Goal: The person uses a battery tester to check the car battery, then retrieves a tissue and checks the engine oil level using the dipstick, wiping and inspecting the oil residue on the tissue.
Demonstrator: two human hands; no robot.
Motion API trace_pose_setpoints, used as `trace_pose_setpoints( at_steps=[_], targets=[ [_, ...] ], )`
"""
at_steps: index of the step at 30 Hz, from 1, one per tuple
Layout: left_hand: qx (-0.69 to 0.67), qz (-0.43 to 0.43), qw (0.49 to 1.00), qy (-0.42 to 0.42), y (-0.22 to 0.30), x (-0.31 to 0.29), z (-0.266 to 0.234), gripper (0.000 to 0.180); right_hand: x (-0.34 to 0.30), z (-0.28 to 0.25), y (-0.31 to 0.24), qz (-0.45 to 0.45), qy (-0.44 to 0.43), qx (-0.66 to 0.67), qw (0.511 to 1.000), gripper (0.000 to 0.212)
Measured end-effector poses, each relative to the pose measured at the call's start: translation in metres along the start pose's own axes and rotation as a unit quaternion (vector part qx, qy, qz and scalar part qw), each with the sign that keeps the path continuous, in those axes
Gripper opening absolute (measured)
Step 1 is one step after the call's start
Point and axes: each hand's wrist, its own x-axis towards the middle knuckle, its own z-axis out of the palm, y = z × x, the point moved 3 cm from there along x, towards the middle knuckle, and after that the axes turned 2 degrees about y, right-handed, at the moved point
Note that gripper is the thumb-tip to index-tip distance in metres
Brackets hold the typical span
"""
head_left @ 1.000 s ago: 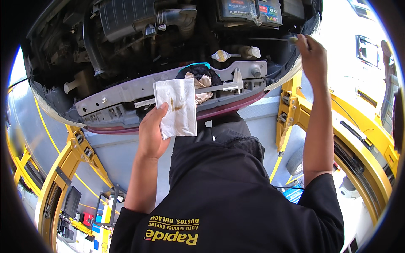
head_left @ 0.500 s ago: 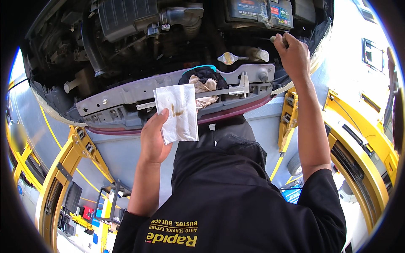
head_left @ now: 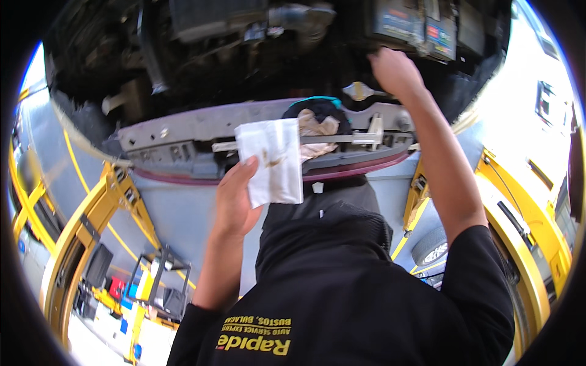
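Note:
My left hand (head_left: 235, 198) is closed on a folded white paper towel (head_left: 276, 174) with brown stains, thumb on its face. Behind the towel, a metal caliper (head_left: 342, 139) lies along the car's front panel (head_left: 201, 130), its jaws at the right. A black cloth (head_left: 340, 116) with a teal edge and a crumpled beige cloth (head_left: 317, 125) sit on the panel by the caliper. Deep in the engine bay, my right hand (head_left: 394, 70) has curled fingers, just left of the battery (head_left: 400, 27). Motion blur and shadow hide what those fingertips hold or touch.
A round cap with a yellow label (head_left: 358, 91) is below my right hand. The maroon bumper edge (head_left: 183, 179) runs before my legs. Yellow lift arms (head_left: 91, 222) stand at both sides; a wheel (head_left: 430, 247) lies at the right, a black cart (head_left: 162, 274) at the left.
My right hand has moved left and deeper into the engine bay, away from the battery's front right corner. My left hand still holds the towel. The whole view has shifted slightly.

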Motion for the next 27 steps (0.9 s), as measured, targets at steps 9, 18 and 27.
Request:
trace_pose_setpoints(
  at_steps=[9,18,27],
  targets=[
    [-0.112,-0.025,0.992,-0.057,0.025,-0.03,0.032,0.045,0.042,0.092,0.059,-0.137,-0.093,-0.115,0.98,0.039],
    [-0.263,-0.091,0.898,-0.342,0.039,-0.09,0.152,0.067,0.101,0.14,0.035,-0.012,-0.136,-0.054,0.989,0.034],
    [-0.189,-0.135,0.874,-0.428,0.036,-0.073,0.146,0.07,0.109,0.136,0.039,0.003,-0.132,-0.107,0.985,0.035]
  ],
)
